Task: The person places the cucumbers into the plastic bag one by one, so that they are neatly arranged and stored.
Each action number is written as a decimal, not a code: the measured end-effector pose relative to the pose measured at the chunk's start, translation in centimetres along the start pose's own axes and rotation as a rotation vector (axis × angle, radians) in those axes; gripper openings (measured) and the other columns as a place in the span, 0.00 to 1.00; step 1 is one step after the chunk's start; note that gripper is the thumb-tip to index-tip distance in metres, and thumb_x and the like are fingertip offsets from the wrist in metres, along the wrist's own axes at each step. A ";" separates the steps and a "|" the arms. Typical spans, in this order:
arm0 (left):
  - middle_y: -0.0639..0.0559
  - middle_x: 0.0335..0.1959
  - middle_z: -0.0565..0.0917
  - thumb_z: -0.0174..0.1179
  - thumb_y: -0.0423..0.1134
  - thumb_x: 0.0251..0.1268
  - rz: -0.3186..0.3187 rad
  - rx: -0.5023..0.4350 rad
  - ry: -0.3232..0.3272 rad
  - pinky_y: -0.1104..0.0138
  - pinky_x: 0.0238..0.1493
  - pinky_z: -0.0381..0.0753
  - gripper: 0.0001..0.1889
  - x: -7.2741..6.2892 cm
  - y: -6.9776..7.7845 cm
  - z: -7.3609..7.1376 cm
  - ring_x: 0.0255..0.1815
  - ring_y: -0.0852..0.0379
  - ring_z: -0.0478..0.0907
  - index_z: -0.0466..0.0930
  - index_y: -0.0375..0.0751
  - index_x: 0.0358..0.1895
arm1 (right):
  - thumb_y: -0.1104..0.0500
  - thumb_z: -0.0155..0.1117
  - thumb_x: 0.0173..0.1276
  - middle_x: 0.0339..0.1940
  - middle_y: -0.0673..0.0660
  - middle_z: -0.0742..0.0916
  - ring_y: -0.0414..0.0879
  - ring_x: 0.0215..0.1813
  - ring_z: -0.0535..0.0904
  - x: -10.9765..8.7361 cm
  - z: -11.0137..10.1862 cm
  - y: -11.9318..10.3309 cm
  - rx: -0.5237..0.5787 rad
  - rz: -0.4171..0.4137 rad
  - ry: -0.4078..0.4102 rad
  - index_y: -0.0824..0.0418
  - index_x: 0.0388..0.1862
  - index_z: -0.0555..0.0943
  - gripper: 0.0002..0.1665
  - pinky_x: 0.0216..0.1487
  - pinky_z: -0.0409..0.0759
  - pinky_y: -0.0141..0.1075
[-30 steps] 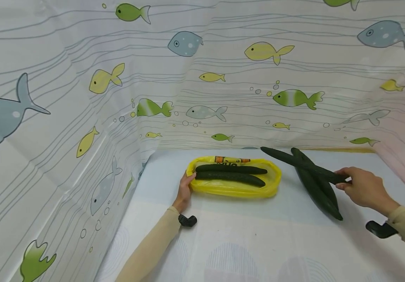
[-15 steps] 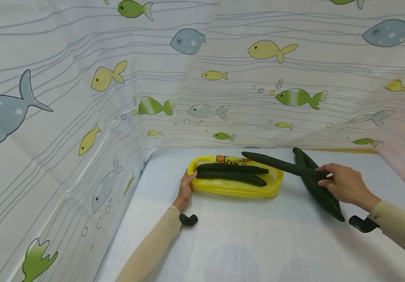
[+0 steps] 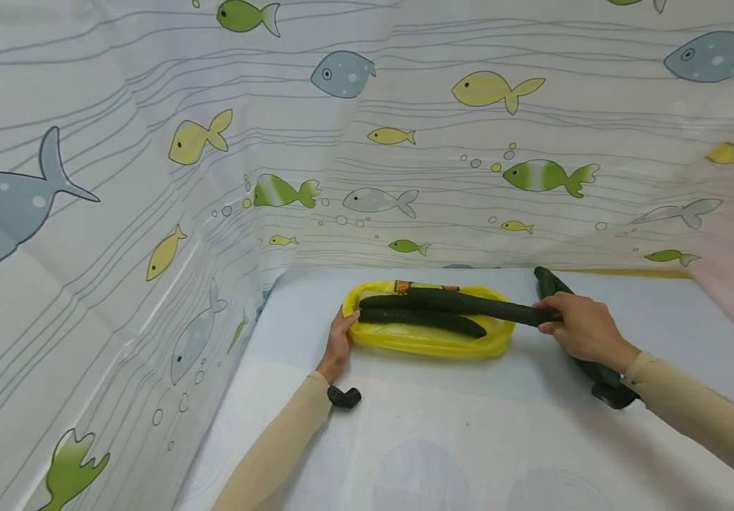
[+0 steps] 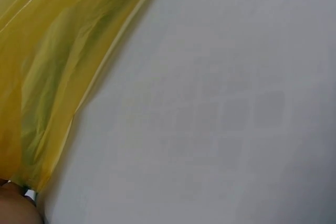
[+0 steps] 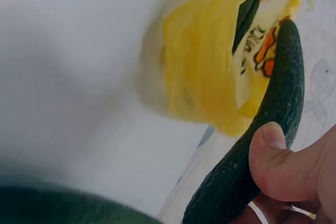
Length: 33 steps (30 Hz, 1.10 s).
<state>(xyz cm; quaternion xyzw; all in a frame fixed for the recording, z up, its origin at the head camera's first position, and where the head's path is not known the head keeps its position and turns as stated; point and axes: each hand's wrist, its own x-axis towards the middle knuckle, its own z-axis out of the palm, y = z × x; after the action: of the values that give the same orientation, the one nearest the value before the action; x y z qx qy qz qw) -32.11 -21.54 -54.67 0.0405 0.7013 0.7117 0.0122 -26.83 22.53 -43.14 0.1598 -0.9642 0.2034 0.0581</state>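
The right hand [image 3: 587, 330] holds a dark green cucumber [image 3: 485, 305] by its near end, its fingers clamped round the skin; the right wrist view shows the thumb [image 5: 273, 156] pressed along one side. This cucumber slants leftward over the right rim of a yellow bag [image 3: 431, 348], its far end above the bag's opening near the printed back wall. Whether it touches the cucumbers or the plastic below, I cannot tell for certain. The bag stands wide-mouthed on the white bench [image 3: 437, 419], and two cucumbers lie lengthwise inside: the front cucumber [image 3: 418, 318] in plain sight, the rear cucumber [image 3: 380, 302] partly covered by the held one. The left hand [image 3: 338, 341] pinches the bag's left end, thumb over the rim and fingers outside; the left wrist view catches only a corner of that hand beside the gathered plastic. Orange and black print [image 5: 262, 53] shows on the bag's inner back wall. Further right, more cucumbers [image 3: 547, 282] rest on the bench, largely hidden behind the right hand and forearm. Each wrist carries a black device below a beige sleeve [image 3: 277, 447]. Behind the bench hangs a pale sheet [image 3: 444, 156] patterned with fish.
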 end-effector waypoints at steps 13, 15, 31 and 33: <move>0.48 0.89 0.53 0.44 0.50 0.80 0.000 0.009 0.000 0.48 0.89 0.40 0.39 -0.1 0.2 0.1 0.89 0.47 0.48 0.46 0.43 0.88 | 0.62 0.76 0.65 0.45 0.61 0.91 0.46 0.34 0.83 2.5 1.1 -3.9 -0.036 -0.084 -0.005 0.67 0.53 0.90 0.18 0.30 0.76 0.37; 0.48 0.89 0.52 0.43 0.50 0.80 0.002 0.007 0.000 0.48 0.89 0.40 0.39 -0.1 0.2 0.0 0.89 0.47 0.47 0.45 0.43 0.88 | 0.62 0.77 0.65 0.44 0.61 0.91 0.47 0.34 0.83 2.8 1.4 -4.4 -0.041 -0.100 -0.004 0.66 0.53 0.90 0.18 0.30 0.76 0.37; 0.48 0.89 0.51 0.42 0.49 0.81 -0.005 0.011 0.006 0.49 0.89 0.40 0.39 -0.1 0.3 0.1 0.89 0.48 0.45 0.43 0.43 0.88 | 0.63 0.78 0.63 0.46 0.64 0.92 0.55 0.36 0.86 4.5 4.7 -7.4 -0.052 -0.157 -0.014 0.64 0.50 0.92 0.16 0.28 0.80 0.41; 0.47 0.89 0.51 0.42 0.49 0.81 -0.006 0.012 0.006 0.48 0.89 0.40 0.39 -0.1 0.3 0.1 0.89 0.47 0.46 0.42 0.42 0.88 | 0.63 0.78 0.63 0.44 0.63 0.92 0.54 0.36 0.86 4.6 5.1 -7.7 -0.056 -0.168 -0.012 0.65 0.50 0.92 0.16 0.28 0.79 0.40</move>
<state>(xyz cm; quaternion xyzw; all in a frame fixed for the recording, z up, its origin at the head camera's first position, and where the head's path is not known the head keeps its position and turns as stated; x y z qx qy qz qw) -31.97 -21.43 -54.38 0.0361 0.7057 0.7075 0.0119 -28.89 12.43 -44.09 0.2396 -0.9531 0.1698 0.0734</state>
